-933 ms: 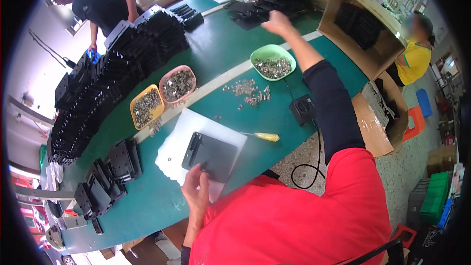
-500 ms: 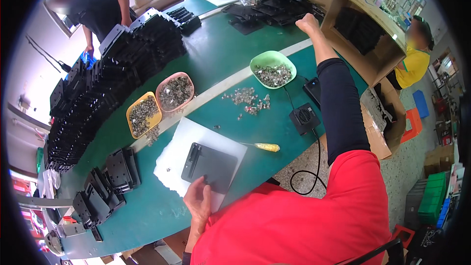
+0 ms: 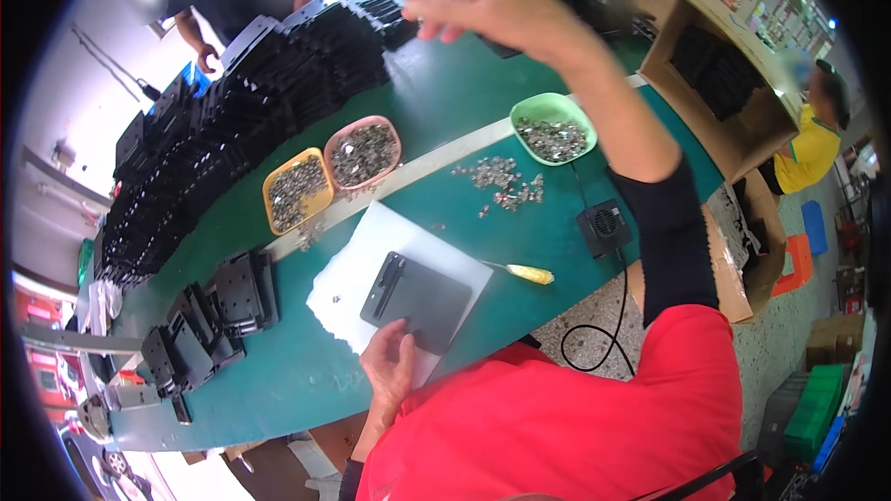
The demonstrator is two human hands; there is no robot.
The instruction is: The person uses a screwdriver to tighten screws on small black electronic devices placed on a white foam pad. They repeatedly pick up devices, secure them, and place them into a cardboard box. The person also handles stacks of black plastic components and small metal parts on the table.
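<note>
A flat dark plate (image 3: 429, 306) with a raised bar along one edge lies on a white foam sheet (image 3: 348, 264) on the green table. My left hand (image 3: 390, 359) is at the plate's near left edge, fingers curled in and thumb against it. High over the far side of the table is my right hand (image 3: 497, 2), slightly blurred, its fingers stretched to the left; I see nothing held in it. A screwdriver with a yellow handle (image 3: 531, 275) lies right of the foam, its shaft tip at the sheet.
Small metal parts fill a green bowl (image 3: 555, 153), a pink bowl (image 3: 388, 176) and a yellow bowl (image 3: 269, 195); more lie in a loose pile (image 3: 506, 181). Stacked black plates (image 3: 269, 93) line the far left. Right are a small black fan (image 3: 603, 227) and an open carton (image 3: 742, 144).
My right hand has come up and left from the far right of the table, its closed fingers now extended. My left hand stays at the plate. The whole view has shifted slightly.
</note>
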